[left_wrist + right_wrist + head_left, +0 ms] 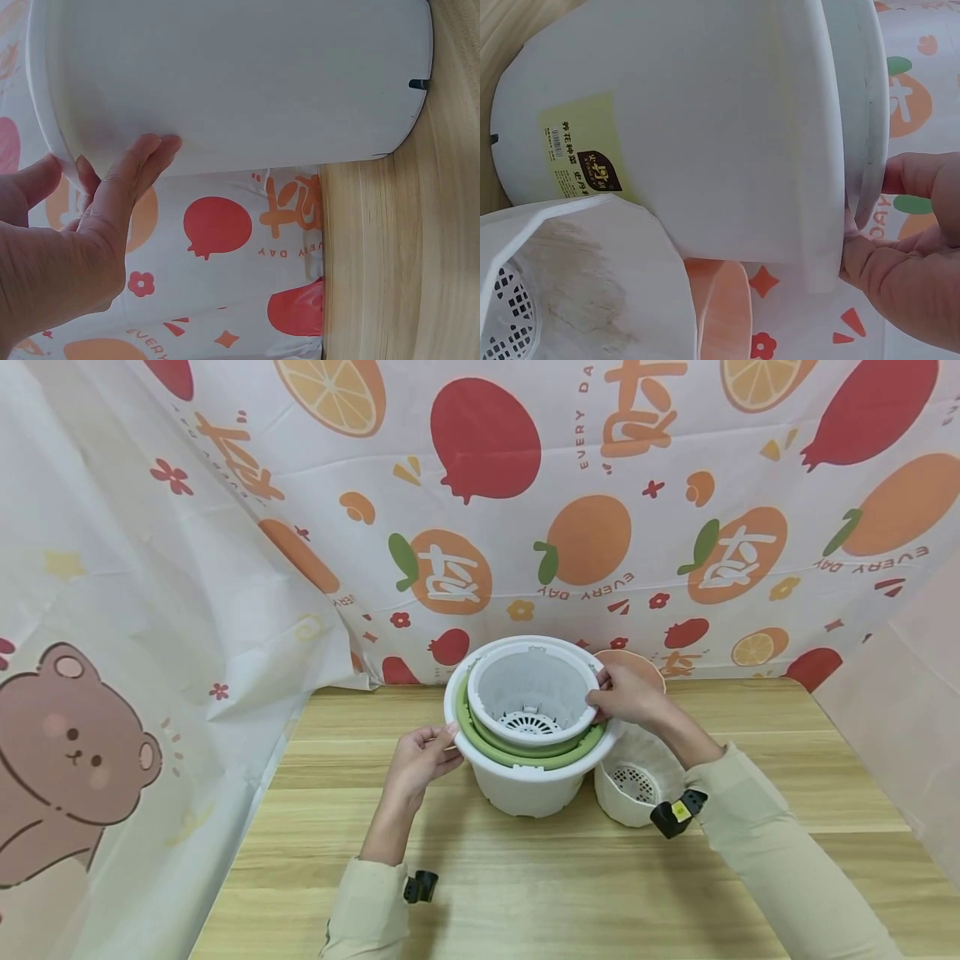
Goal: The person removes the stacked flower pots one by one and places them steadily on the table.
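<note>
Three plant pots stand nested on the table: a large white pot (525, 793) outside, a green pot (525, 761) within it, and a smaller white pot (534, 681) with a slotted base innermost. My left hand (420, 764) grips the large pot's rim at its left side; in the left wrist view the thumb is on the rim and fingers lie against the outer wall (247, 82). At the right side my right hand (630, 696) pinches the rim of the innermost pot, which stands above the large pot's rim in the right wrist view (866, 97). The green pot is hidden there.
Right of the nested pots, a cream pot (654, 752) with a perforated base leans on the table (540, 893). An orange pot (641, 667) shows behind it. A fruit-printed sheet (510, 552) hangs at the back, and another curtain (187, 652) hangs along the left.
</note>
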A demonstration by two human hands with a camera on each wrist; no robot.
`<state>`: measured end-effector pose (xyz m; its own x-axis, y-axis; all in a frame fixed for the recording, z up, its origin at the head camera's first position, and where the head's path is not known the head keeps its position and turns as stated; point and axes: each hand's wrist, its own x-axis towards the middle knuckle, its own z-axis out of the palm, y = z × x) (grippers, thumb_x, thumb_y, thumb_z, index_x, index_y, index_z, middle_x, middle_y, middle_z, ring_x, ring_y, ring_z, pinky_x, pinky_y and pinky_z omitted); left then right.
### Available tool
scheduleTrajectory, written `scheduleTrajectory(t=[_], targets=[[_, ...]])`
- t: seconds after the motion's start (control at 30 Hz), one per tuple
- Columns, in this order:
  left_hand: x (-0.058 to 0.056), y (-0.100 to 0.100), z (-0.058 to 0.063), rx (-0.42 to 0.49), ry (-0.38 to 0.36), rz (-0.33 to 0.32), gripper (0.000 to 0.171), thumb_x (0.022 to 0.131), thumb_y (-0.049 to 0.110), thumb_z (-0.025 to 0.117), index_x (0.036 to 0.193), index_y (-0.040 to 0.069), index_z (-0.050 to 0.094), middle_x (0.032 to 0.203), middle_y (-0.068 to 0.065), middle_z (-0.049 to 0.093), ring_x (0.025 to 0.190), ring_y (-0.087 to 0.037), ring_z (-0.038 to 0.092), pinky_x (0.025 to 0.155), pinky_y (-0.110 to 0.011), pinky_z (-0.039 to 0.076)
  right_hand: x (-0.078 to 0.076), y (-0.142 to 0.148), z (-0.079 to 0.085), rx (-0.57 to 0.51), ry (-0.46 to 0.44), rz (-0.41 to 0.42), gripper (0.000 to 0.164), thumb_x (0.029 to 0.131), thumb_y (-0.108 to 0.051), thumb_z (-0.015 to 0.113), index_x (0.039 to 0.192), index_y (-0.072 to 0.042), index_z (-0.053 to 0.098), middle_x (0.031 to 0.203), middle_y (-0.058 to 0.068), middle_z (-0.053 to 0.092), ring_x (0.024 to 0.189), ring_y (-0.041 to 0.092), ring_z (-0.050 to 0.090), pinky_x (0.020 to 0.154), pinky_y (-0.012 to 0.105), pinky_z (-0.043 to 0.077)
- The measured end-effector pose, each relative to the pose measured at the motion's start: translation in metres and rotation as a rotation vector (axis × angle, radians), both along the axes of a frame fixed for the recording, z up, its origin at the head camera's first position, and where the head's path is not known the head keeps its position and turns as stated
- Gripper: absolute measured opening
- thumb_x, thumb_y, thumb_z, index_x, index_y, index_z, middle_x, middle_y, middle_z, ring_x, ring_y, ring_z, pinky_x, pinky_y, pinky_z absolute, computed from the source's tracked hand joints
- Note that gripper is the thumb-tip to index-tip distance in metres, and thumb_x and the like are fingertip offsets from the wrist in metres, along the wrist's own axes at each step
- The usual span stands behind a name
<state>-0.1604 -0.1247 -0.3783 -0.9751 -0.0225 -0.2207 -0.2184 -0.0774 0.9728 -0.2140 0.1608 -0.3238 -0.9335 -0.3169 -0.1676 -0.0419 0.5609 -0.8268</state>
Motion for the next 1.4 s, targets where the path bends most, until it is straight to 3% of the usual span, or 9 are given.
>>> scheduleTrajectory(t=[0.47,1.4], targets=[[-0.0008,-0.0002,-0.0002,0.002,-0.001,-0.001,0.028,0.094,0.014,0.053,0.102,-0.013,0.052,0.086,-0.012,0.064,0.078,-0.017,0.064,0.079,-0.034,0.054,-0.0001,0.0014,0.0001,-0.002,-0.012,0.012,0.016,0.087,-0.002,0.055,0.095,0.012,0.054,0.085,0.019,0.063,0.067,0.018,0.063,0.065,0.031,0.057],[-0.0002,-0.0002,0.0006,-0.001,0.002,-0.007,0.028,0.094,0.013,0.052,0.102,-0.014,0.052,0.086,-0.013,0.064,0.079,-0.016,0.064,0.079,-0.033,0.054,0.0005,0.0039,-0.0032,-0.018,-0.009,0.036,0.010,0.090,-0.002,0.050,0.088,0.008,0.051,0.092,0.021,0.061,0.071,0.018,0.059,0.068,0.029,0.056]])
